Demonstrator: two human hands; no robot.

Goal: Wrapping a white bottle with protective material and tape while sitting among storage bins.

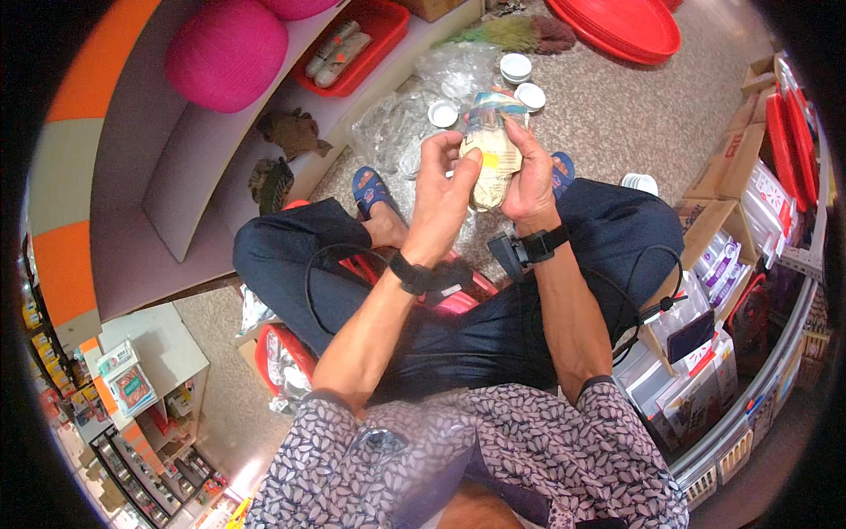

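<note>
Between my knees, both hands are on a newspaper-wrapped bundle with a yellow patch on its front. My left hand grips its left side, thumb on the front. My right hand holds the right side, with the thumb near the top. What the paper wraps is hidden. Just beyond the bundle, small white round dishes stand on the floor, some stacked. Crumpled clear plastic lies to their left. More white dishes sit beside my right knee.
On the left, a shelf holds pink round objects and a red basket with wrapped items. Large red trays lie at the far right. Open cardboard boxes with packages and a dark phone-like slab line my right.
</note>
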